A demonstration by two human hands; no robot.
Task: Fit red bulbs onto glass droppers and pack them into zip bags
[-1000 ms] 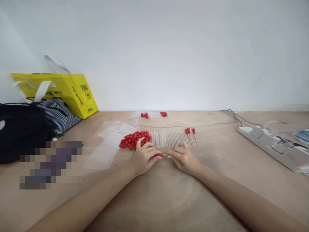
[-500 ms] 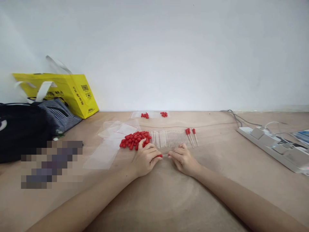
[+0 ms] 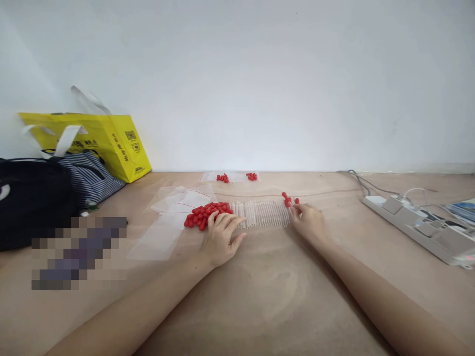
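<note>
My left hand (image 3: 221, 240) rests at the front of a heap of red rubber bulbs (image 3: 200, 216). Its fingers and thumb are apart with nothing between them. To the right of the heap lies a row of clear thin tubes (image 3: 260, 213). Just past the row's right end, my right hand (image 3: 309, 220) pinches a red-bulbed dropper (image 3: 288, 201) at the fingertips; the hand hides most of it. Red bulb ends of other droppers show beside those fingers, one of them (image 3: 297, 200) just to the right.
Clear plastic bags (image 3: 163, 232) lie left of the heap. A bag with tubes and red bulbs (image 3: 230, 176) is by the wall. A white power strip (image 3: 419, 230) with cables stands right. Far left are a yellow bag (image 3: 111, 143), a striped bag (image 3: 91, 173) and a black bag (image 3: 33, 202).
The dropper held between both hands has left the left hand. My right hand has carried it right and forward to the other droppers. My left hand has opened beside the bulbs.
</note>
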